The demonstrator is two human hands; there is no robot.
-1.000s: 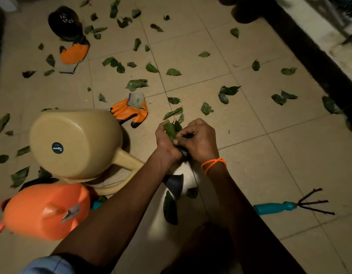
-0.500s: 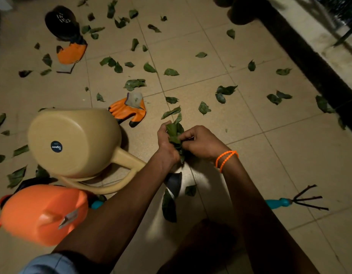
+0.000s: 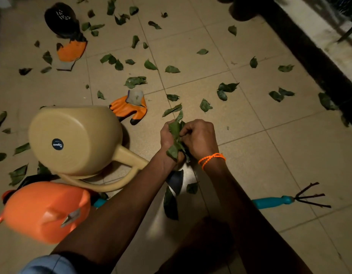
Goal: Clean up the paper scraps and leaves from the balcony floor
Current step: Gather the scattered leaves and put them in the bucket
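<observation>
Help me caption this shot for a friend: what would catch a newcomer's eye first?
At centre, the left hand grips a bunch of leaves while the right hand pinches at it. Left of them a beige watering can lies tipped over, with an orange jug below it. Green leaves dot the tiled floor.

1. Both forearms reach forward from the bottom edge and converge near the middle of the view, wrists close together.
2. The left hand (image 3: 168, 135) is curled in a fist, knuckles up, clutching a bunch of leaves (image 3: 176, 139) (ends stick out above and below the fist).
3. The right hand (image 3: 198, 138) is bent at the wrist, fingers curled inward toward the left; its fingertips seem to pinch the same bunch, though dim light obscures the contact.
</observation>
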